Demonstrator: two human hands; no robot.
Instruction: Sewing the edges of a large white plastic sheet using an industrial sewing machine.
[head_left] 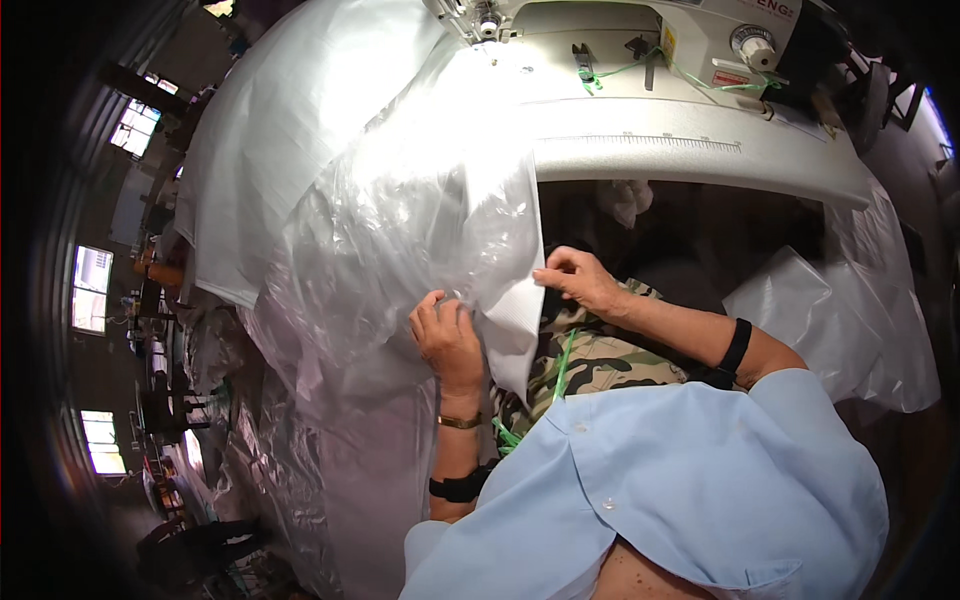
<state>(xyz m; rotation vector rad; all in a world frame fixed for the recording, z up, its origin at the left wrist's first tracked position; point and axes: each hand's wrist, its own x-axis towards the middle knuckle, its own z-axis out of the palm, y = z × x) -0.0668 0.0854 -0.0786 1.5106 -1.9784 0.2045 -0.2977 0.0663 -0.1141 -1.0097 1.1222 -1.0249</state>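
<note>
A large piece of white sheeting with a clear plastic film [370, 230] drapes from the sewing machine [700, 45] over the table edge toward my lap. My right hand [588, 283] pinches the right edge of the white sheeting [515, 315] between thumb and fingers. On the left, my left hand [446, 335] rests on the film with its fingers bent and slightly apart; its fingertips touch or lightly gather the material, and I cannot tell whether they grip it. The machine's needle area [488, 28] is above both hands, at the sheet's far end.
A ruler scale [650, 140] runs along the pale table's front. Small dark tools [584, 60] and green thread [690, 75] lie on the machine bed. More translucent sheeting [830, 320] hangs at the right. Further material [290, 470] piles down at the left.
</note>
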